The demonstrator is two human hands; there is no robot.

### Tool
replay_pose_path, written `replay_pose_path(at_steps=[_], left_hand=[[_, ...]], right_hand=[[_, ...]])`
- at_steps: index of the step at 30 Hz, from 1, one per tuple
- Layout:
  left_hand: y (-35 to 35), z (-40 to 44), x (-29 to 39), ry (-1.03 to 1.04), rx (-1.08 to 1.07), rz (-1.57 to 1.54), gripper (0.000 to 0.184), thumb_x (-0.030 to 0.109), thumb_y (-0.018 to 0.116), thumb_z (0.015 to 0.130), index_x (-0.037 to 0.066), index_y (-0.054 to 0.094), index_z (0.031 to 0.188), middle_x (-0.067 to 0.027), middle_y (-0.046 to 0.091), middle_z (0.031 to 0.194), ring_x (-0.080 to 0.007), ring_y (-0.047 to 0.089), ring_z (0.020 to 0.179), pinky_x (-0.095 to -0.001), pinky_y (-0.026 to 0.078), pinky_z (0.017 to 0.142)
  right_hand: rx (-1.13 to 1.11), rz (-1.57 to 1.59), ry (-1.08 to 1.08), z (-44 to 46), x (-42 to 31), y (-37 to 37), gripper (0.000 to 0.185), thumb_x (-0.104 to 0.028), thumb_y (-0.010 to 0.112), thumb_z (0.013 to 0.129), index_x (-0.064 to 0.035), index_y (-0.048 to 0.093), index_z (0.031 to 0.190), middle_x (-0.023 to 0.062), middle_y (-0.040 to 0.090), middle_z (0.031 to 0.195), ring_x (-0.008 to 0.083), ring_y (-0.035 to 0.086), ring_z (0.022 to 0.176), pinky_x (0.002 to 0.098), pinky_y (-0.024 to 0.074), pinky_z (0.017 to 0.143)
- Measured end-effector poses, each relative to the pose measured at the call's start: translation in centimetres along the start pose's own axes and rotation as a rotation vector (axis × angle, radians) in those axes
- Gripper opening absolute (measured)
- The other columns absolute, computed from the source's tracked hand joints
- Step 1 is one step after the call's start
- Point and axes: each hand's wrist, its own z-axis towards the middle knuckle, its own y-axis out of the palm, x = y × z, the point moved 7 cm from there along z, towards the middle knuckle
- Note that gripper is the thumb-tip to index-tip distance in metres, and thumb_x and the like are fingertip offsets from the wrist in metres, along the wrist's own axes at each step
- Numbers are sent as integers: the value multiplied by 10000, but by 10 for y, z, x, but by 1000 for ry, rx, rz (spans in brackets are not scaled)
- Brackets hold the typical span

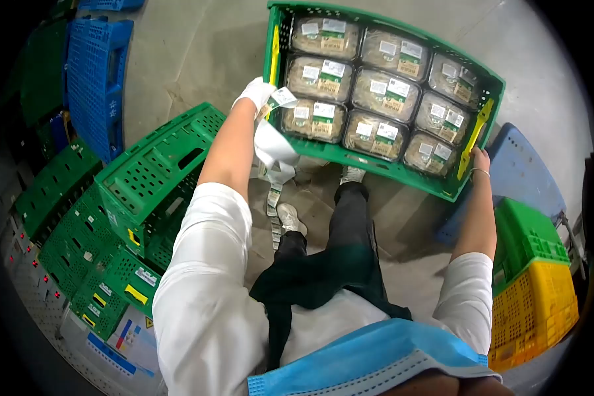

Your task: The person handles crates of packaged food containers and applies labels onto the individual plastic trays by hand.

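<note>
I hold a green plastic crate (369,162) out in front of me above the floor. Inside it, clear plastic food packs (383,94) with white and green labels lie in rows; their pale contents cannot be made out exactly. My left hand (259,94), in a white glove, is closed at the crate's left end, its fingers partly hidden. A long strip of labels (275,152) hangs from that hand toward the floor. My right hand (480,160), bare, is closed on the crate's right end beside a yellow handle (475,138).
Stacked green crates (158,171) stand at my left, with blue pallets (99,79) behind them. On the right are a blue flat piece (508,171), a green crate (528,237) and a yellow crate (534,313). My shoes (290,220) are on the grey floor below.
</note>
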Motion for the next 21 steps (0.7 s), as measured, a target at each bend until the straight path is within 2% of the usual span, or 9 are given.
replay_pose_path(at_steps=[1,3,5,9,10,15,18,19,21], left_hand=[[2,-5,0,56,-4,-31,153,148,505,765,30,561,845,-87,554,707,-194,526,607,-319,425,555],[-10,-34,15,87,229,649,227,210,474,752,6,532,832,-203,562,812,-361,539,748,-404,433,670],[-14,-85,5,196,410,587,237,227,442,782,27,549,850,-231,564,873,-390,532,856,-451,425,726],[6,-208,-62,294,101,857,245,210,382,813,39,558,806,-175,566,831,-347,546,747,-407,441,664],[-16,-257,-103,187,249,545,267,237,417,802,28,569,867,-196,573,867,-344,556,767,-406,442,688],[-78,-507,-261,-593,108,478,287,253,487,719,37,609,865,-215,571,881,-342,556,841,-397,435,754],[-94,-711,-320,-890,382,332,318,283,482,709,15,621,811,-215,574,900,-333,556,871,-391,442,749],[-82,-765,-356,-816,299,441,328,288,492,697,16,623,826,-214,576,907,-341,558,867,-388,443,748],[-49,-887,-391,-1198,543,56,362,311,509,715,10,607,891,-205,582,918,-329,570,857,-372,452,720]], right_hand=[[-49,-47,33,4,13,5,193,-175,543,685,7,533,751,60,540,664,150,500,611,266,383,552],[16,-1,7,-31,8,9,196,-156,544,687,9,531,792,66,557,703,156,518,653,271,396,575],[21,53,-121,-27,29,15,286,-120,559,675,23,502,917,112,582,795,187,554,740,302,428,652],[118,-459,-262,-119,29,25,460,-179,569,667,41,426,1046,228,527,951,329,523,884,381,399,776],[149,-559,-305,-145,45,30,489,-185,570,674,26,398,1081,228,503,1000,321,505,928,377,386,812],[-626,-691,-218,-278,73,74,316,-208,581,702,14,542,924,129,583,804,209,552,750,297,436,704],[-798,-672,-195,-326,72,75,280,-177,561,722,3,547,936,87,584,769,165,553,709,272,437,640],[-831,-664,-211,-340,50,76,266,-177,558,725,2,552,921,86,581,754,158,551,700,266,434,629],[-847,-618,-318,-345,20,79,212,-166,550,727,-6,569,865,71,573,697,155,541,638,264,429,583]])
